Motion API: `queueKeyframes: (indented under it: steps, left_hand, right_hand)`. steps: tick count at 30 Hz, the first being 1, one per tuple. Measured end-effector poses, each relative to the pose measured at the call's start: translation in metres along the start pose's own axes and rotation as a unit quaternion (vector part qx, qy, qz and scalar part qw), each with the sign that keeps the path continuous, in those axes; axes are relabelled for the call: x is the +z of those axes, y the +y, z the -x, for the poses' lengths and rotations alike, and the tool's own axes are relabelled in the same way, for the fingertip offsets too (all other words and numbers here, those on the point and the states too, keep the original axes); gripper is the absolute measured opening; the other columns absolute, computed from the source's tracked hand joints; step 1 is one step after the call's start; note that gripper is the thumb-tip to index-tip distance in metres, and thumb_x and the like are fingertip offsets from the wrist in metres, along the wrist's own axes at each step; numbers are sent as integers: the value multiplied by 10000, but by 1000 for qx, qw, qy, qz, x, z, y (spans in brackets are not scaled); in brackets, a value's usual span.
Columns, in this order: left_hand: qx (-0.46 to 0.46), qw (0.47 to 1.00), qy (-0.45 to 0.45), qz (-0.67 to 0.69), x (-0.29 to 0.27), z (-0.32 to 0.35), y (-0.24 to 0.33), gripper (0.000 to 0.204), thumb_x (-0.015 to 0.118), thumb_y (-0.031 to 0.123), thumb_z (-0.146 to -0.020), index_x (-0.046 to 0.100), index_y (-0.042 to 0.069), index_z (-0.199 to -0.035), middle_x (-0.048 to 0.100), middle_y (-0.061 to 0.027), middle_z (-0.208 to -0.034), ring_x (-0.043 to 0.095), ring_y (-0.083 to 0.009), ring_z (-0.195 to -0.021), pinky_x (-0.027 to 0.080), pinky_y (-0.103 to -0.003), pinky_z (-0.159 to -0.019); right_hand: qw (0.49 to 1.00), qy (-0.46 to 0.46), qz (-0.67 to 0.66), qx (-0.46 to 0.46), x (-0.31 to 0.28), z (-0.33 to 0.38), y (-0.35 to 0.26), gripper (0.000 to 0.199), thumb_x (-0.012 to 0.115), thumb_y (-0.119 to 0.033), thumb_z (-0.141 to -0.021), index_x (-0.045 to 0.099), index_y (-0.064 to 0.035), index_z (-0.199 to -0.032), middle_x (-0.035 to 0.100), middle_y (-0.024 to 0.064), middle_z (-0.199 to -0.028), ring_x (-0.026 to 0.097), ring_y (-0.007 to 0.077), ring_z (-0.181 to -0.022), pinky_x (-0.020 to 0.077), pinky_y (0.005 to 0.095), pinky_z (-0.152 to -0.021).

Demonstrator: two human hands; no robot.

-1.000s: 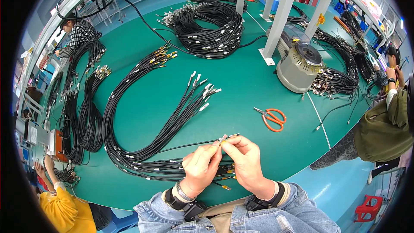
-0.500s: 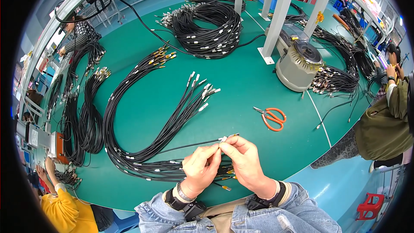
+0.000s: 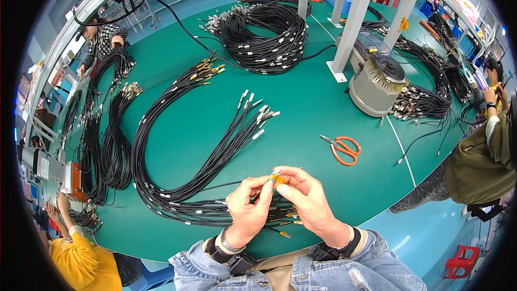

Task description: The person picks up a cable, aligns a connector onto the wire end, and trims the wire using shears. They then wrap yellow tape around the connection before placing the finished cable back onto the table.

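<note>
My left hand point(image 3: 249, 206) and my right hand point(image 3: 308, 198) meet over the near part of the green table, fingertips pinched together. Between them is the end of a black cable, with a small silvery connector and a yellow piece point(image 3: 279, 179) showing; the fingers cover part of it. Left of my hands lies a bundle of black cables point(image 3: 141, 148), bent in a U. Its upper arm has white-tipped ends point(image 3: 265, 118). Beneath my hands are more cable ends, some with yellow tips point(image 3: 285, 234).
Orange-handled cutters point(image 3: 344, 150) lie on the green table point(image 3: 301, 108) right of my hands. A large cable coil point(image 3: 264, 40), a grey round machine point(image 3: 374, 89) and metal posts point(image 3: 353, 27) stand farther back. Other cable bundles point(image 3: 113, 156) lie left. Several people work around the table.
My fingers have shifted on the cable end, and a yellow piece now shows at my right fingertips. The view has moved slightly. A person at far left has brought a hand to a bundle.
</note>
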State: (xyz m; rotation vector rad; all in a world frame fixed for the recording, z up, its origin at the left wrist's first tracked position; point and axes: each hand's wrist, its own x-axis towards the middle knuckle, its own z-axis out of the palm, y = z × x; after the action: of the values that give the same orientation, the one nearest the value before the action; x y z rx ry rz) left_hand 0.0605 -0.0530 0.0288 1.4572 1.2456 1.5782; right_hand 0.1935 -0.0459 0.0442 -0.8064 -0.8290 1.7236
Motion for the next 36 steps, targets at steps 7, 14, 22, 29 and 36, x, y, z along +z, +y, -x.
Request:
queueKeyframes:
  steps: [7, 14, 22, 29, 36]
  left_hand:
    - [-27, 999, -23, 4, 2, 0, 5, 111, 630, -46, -818, 578, -40, -917, 614, -51, -766, 580, -53, -632, 452, -162, -543]
    - [11, 999, -34, -39, -4, -2, 2, 106, 652, -50, -799, 594, -37, -887, 620, -48, -748, 575, -53, -626, 441, -171, -536]
    - [41, 994, -33, -90, -3, -5, 10, 50, 645, -29, -811, 607, -33, -843, 608, -36, -659, 533, -41, -559, 406, -181, -493]
    - [2, 996, -50, -72, -2, -4, 14, 41, 618, -2, -841, 588, -29, -833, 574, -5, -583, 496, -30, -505, 379, -176, -465]
    - [-44, 994, -83, -51, -6, -4, 11, 75, 587, 28, -876, 567, -27, -830, 541, 11, -577, 457, -19, -495, 332, -178, -439]
  right_hand:
    - [995, -7, 83, -54, -10, -5, -2, 225, 604, -44, -845, 549, 1, -1058, 567, 70, -1051, 530, 145, -1001, 416, 293, -905]
    - [986, -32, 132, -98, -16, -7, -1, 119, 613, -21, -831, 584, 0, -945, 546, 70, -1003, 516, 150, -975, 406, 304, -890]
    - [974, -27, 181, -134, -14, -6, -1, 52, 622, 6, -820, 603, 16, -867, 536, 73, -968, 507, 154, -946, 399, 298, -873]
    - [970, -16, 191, -147, -14, -7, 1, 43, 622, 10, -821, 607, 19, -860, 538, 79, -968, 514, 156, -932, 413, 293, -848]
    - [973, -14, 181, -142, -12, -7, 1, 44, 619, 17, -820, 606, 20, -862, 539, 80, -964, 521, 162, -924, 417, 299, -853]
